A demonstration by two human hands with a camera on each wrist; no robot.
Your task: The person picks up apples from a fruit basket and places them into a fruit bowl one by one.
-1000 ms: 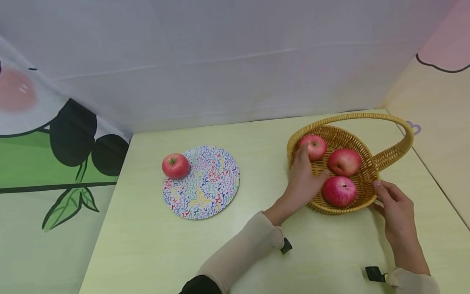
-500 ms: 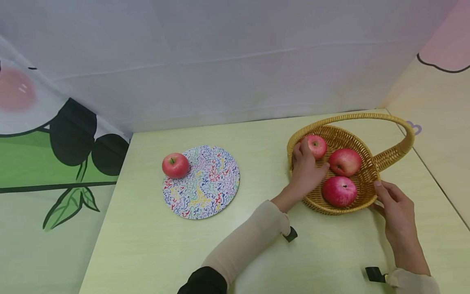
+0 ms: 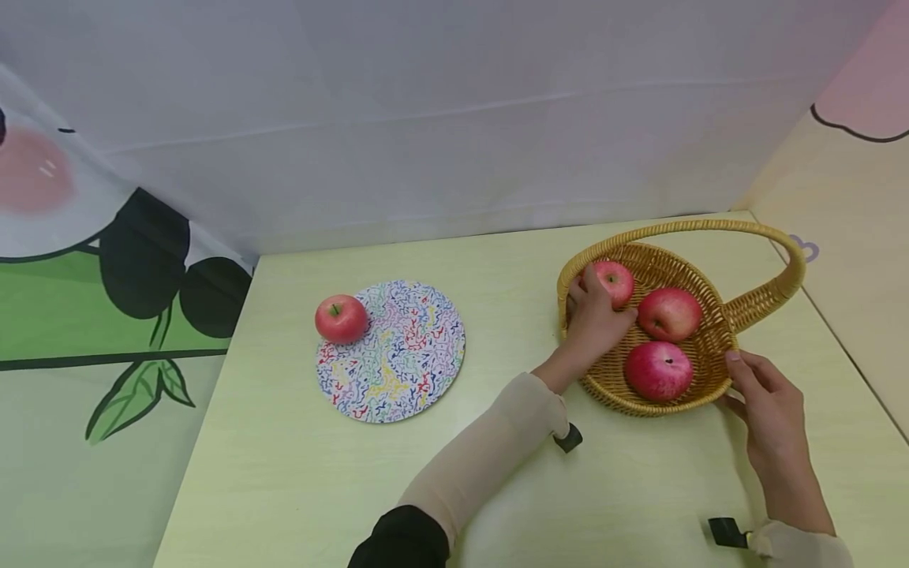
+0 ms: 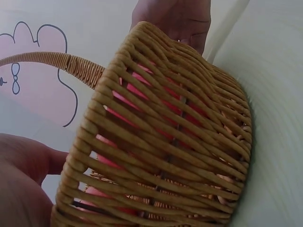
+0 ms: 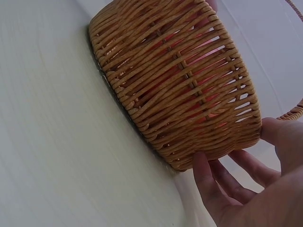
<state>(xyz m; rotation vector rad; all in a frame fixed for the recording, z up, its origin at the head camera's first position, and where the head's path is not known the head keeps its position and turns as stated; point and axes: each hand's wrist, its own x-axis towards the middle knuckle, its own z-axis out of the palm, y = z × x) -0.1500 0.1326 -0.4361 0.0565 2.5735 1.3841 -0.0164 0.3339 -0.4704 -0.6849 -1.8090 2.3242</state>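
A woven wicker basket (image 3: 710,379) with a tall looped handle stands on the right of the table, holding three red apples. My left hand (image 3: 595,325) reaches over its left rim and grips the back-left apple (image 3: 616,282), fingers on its left side and the thumb toward the middle apple (image 3: 669,314). Nearest me in the basket lies a darker pink-red apple (image 3: 659,371). My right hand (image 3: 770,418) holds the basket's right side; in the right wrist view its thumb is at the rim and the fingers (image 5: 206,177) lie against the lower wall.
Left of centre lies a round board (image 3: 405,363) with a multicoloured squiggle pattern. Another red apple (image 3: 342,319) sits at its upper-left edge. A pale cloth wall (image 3: 454,158) rises behind the table (image 3: 298,489), with printed cartoon panels at the sides.
My left hand has moved slightly right and farther into the basket, its fingers curling round the back-left apple. The right hand keeps its hold on the basket.
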